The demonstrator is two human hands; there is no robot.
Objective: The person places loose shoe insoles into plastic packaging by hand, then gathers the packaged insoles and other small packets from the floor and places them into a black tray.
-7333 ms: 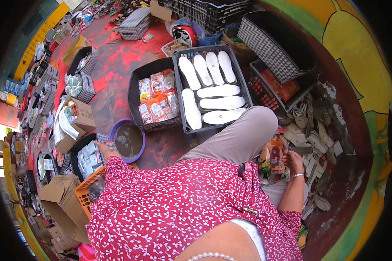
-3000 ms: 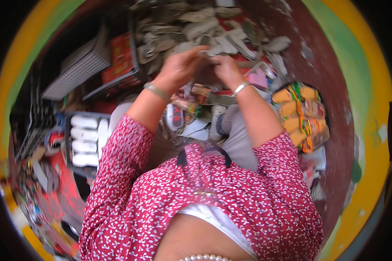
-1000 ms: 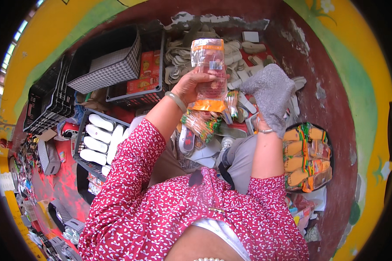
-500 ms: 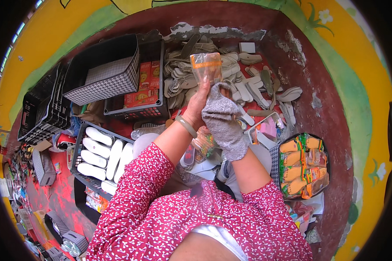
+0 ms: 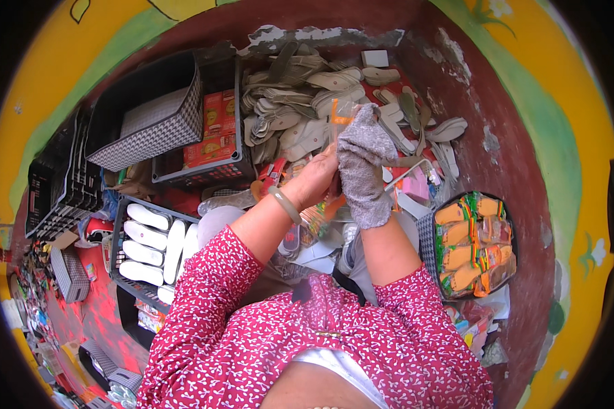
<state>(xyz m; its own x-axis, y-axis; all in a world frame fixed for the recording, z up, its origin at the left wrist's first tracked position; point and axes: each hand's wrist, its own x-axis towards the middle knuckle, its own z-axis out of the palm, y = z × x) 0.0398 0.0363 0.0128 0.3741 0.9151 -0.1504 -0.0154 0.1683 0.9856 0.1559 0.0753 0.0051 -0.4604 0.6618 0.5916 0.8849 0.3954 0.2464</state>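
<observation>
My right hand (image 5: pixel 367 160) wears a fuzzy grey glove and is raised over the middle. It pinches a clear plastic bag (image 5: pixel 341 114) with an orange printed band, which sticks up beside the glove's fingertips. My left hand (image 5: pixel 316 176), bare and with a pale bangle (image 5: pixel 284 204) at the wrist, is closed against the bag's lower part, just left of the glove. Its fingertips are partly hidden. Beyond both hands lies a heap of whitish and grey insoles (image 5: pixel 303 102). Below them, between my knees, are clear packages (image 5: pixel 314 228) with coloured contents.
A dark crate (image 5: pixel 158 290) of white insoles stands at left. Behind it, a houndstooth bin (image 5: pixel 143 136) rests on a black crate (image 5: pixel 201 174) with red boxes. At right sits a basket (image 5: pixel 426 249) of packed orange foot-shaped insoles. A painted wall (image 5: pixel 484 102) curves behind.
My left hand has slid down and turned, from the bag's face to lower beside the glove. The bag has turned partly edge-on and moved slightly right. The whole view has shifted a little.
</observation>
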